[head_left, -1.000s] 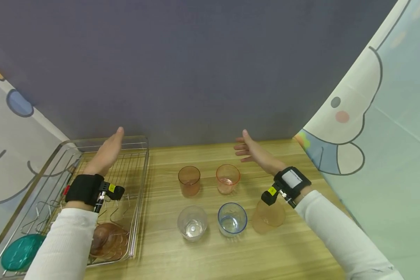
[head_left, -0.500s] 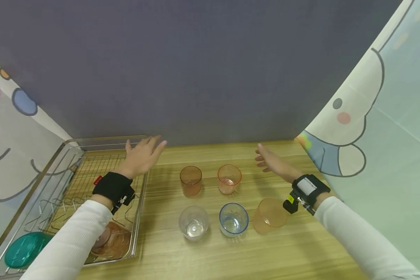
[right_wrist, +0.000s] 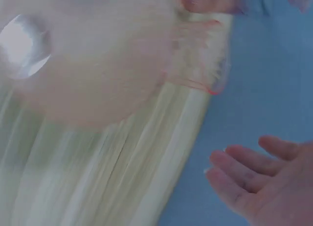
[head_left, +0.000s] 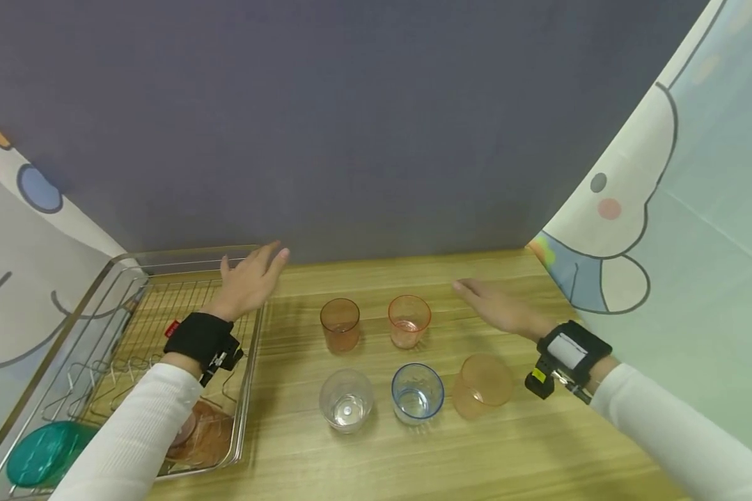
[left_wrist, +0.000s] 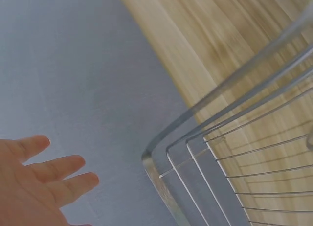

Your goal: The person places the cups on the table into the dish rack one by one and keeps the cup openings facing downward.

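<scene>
My left hand (head_left: pixel 247 282) hovers with straight fingers over the far right corner of a wire dish rack (head_left: pixel 260 306) and holds nothing; its fingers (left_wrist: pixel 54 174) show beside the rack's corner (left_wrist: pixel 161 162). My right hand (head_left: pixel 498 306) is flat and empty above the table, right of the far orange cup (head_left: pixel 409 320). Several cups stand between the hands: a brown cup (head_left: pixel 340 324), a clear cup (head_left: pixel 346 399), a blue-rimmed cup (head_left: pixel 417 392) and an orange cup (head_left: pixel 484 384) just below the right hand. The right wrist view is blurred, showing fingers (right_wrist: pixel 254 179).
The rack on the left holds a teal lid (head_left: pixel 40 452) and a brownish dish (head_left: pixel 207 431). The wooden table (head_left: pixel 413 452) ends at a dark grey backdrop (head_left: pixel 351 125). Cartoon-printed curtains (head_left: pixel 683 229) hang on the right and left.
My left hand swung right from over the rack's middle toward its right corner and turned palm down. My right hand moved right and lowered, flattening over the table.
</scene>
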The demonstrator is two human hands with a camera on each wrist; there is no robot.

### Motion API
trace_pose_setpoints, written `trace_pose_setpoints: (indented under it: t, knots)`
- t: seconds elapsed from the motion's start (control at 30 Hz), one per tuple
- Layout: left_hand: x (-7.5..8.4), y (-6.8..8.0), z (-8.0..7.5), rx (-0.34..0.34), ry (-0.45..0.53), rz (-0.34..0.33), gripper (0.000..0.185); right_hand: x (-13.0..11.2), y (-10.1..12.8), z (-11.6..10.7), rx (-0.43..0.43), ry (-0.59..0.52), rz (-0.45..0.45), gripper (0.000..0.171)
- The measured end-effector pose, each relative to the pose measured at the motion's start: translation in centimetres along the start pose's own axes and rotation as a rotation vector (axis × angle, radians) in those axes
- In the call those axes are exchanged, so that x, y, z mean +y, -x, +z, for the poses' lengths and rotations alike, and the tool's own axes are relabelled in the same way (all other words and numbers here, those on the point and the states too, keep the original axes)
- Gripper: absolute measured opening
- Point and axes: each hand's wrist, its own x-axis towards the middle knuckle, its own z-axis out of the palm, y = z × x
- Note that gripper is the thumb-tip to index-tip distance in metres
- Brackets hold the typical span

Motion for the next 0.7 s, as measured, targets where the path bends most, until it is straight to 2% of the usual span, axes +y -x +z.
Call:
trace_pose_setpoints:
  t: [0.07,0.13,0.23,0.33,0.47,0.7]
  knots:
    - [-0.3,0.1,0.0,-0.003,0.002,-0.006,0.072,-0.1,0.8,0.7,-0.063,0.104,-0.032,0.073]
    - [-0.5,0.2,0.0,-0.006,0.005,-0.01,0.072,0.0,1.7,1.4,-0.149,0.164,-0.051,0.072]
    - [-0.8,0.3,-0.1,0.0,0.014,-0.012,0.072,0.1,2.8,2.5,-0.26,0.184,-0.029,0.074]
    - [-1.0,0.5,-0.1,0.003,0.022,-0.016,0.073,0.2,3.4,3.4,-0.302,0.163,0.012,0.076]
    - [-1.1,0.6,0.0,-0.003,0.032,-0.024,0.073,0.5,4.0,4.6,-0.275,0.178,0.05,0.077]
    - [-0.9,0.5,0.4,-0.007,0.039,-0.022,0.072,1.3,4.3,6.9,-0.083,0.302,0.053,0.062]
